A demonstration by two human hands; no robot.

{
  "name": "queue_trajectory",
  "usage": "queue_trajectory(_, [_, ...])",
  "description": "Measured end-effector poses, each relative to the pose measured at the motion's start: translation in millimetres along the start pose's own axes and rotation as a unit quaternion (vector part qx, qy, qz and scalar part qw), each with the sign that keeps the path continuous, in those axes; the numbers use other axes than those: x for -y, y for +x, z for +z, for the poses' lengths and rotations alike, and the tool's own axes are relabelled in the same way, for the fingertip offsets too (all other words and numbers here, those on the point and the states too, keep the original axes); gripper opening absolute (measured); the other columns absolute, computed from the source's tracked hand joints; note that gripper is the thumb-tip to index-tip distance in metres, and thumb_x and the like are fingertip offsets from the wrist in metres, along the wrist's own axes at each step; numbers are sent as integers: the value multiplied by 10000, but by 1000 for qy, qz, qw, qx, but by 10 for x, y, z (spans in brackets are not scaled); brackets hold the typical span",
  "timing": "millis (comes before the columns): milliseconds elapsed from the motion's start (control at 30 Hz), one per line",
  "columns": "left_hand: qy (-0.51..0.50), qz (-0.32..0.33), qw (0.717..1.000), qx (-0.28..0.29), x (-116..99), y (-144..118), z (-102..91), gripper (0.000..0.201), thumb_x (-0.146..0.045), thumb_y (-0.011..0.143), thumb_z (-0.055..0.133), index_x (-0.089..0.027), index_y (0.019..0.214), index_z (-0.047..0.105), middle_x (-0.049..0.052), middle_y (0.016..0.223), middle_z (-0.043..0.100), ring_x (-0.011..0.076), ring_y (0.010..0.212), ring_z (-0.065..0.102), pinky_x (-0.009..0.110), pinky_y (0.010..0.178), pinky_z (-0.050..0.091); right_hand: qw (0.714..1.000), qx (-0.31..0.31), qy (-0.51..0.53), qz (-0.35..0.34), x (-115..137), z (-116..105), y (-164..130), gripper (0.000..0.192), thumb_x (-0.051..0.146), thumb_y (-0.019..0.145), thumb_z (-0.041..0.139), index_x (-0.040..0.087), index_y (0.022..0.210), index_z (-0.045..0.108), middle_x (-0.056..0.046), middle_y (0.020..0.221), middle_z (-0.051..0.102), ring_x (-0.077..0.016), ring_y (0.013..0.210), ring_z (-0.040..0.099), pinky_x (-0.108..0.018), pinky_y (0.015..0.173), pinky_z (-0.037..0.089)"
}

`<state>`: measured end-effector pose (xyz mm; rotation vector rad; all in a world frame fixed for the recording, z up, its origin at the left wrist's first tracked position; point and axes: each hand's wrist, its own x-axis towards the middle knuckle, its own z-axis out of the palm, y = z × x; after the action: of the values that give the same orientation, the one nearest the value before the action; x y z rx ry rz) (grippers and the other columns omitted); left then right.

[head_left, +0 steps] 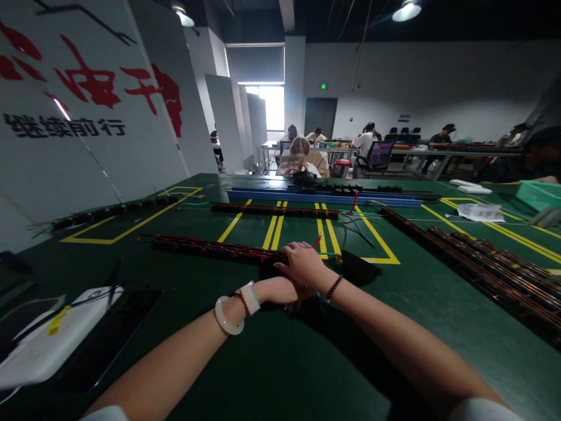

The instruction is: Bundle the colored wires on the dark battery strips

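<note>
- Head view, far left: a white pad (pixel 41 345) with a yellow clip lies at the near edge of the green tabletop (pixel 272 362), beside a dark flat panel (pixel 109 339).
- Left rear: a short dark strip with loose wires (pixel 114 210) lies inside a yellow floor-style marking.
- Left hand (pixel 284 290): the wrist carries a white bangle and a white band. The hand lies under the right hand, mostly hidden; whether its grip is wide, narrow or holding anything cannot be told.
- Centre: a long dark bar with red wires (pixel 214 248) lies flat on the tabletop, running from the left to the hands, its right end under them.
- Right hand (pixel 302 263): laid palm down on the end of the bar, fingers bent over it and touching it; a beaded bracelet sits on the wrist. Its grip on the bar cannot be confirmed.
- Centre rear: a second dark bar (pixel 276 210) and a blue rail (pixel 324 197) lie across the tabletop, well apart from the hands.
- Right: a bundle of brown rods (pixel 491 263) runs diagonally.
- Background: other people sit at distant desks.
</note>
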<state>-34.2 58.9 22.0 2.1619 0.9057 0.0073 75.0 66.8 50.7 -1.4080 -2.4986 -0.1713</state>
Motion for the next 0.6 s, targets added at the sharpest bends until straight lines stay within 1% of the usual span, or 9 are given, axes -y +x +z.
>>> queue_trajectory(67, [-26,-16,998,49,-36,-20,-40,320,-291,879,365,-149,725,606,60,607,606,176,534,579,308,563,471,999,9,-17,26,-39,51,12,424,545,859,524,153,985,625,-110,1003,649,-246,931,599,-367,866,412])
queue_trajectory(133, [-63,-29,994,85,-50,-27,-68,287,-276,882,354,-154,739,571,41,617,593,153,503,561,290,526,461,998,21,-44,41,-96,115,29,444,568,824,561,151,964,624,-116,977,656,-253,895,607,-364,817,413])
queue_trajectory(200, [-102,-42,988,109,-42,-21,-83,218,-220,864,376,-154,738,540,21,628,583,131,506,557,270,527,457,996,28,-71,43,-161,185,49,471,590,802,578,141,935,621,-126,931,664,-259,869,611,-369,807,398])
queue_trajectory(267, [-123,-42,984,119,-20,-9,-88,197,-209,870,386,-153,727,510,3,626,570,108,498,547,244,517,444,995,22,-85,40,-232,248,66,485,606,812,553,138,921,618,-127,892,668,-259,862,611,-374,825,375])
queue_trajectory(300, [-130,-35,984,119,-6,-2,-88,198,-235,886,389,-154,743,500,-4,626,564,100,493,543,233,506,435,995,15,-88,38,-271,273,73,486,610,822,537,142,924,617,-124,886,669,-257,864,610,-373,834,364])
queue_trajectory(433, [-166,-5,979,115,63,15,-79,232,-385,921,399,-176,942,497,-25,640,566,96,504,559,208,482,422,995,-6,-94,35,-508,312,85,463,598,825,541,163,966,615,-107,913,666,-251,889,597,-358,841,336])
queue_trajectory(500, [-181,5,976,118,97,22,-77,245,-394,926,392,-184,996,495,-22,648,574,99,519,575,201,479,422,994,-12,-105,41,-703,310,78,456,586,822,552,175,1010,610,-102,934,659,-248,903,589,-350,842,324])
queue_trajectory(600, [-194,18,973,124,130,30,-85,241,-378,932,384,-184,1018,499,-10,675,593,101,538,592,198,478,426,988,-26,-138,58,-1093,330,49,430,542,857,523,201,1112,585,-98,982,641,-246,925,573,-354,855,307])
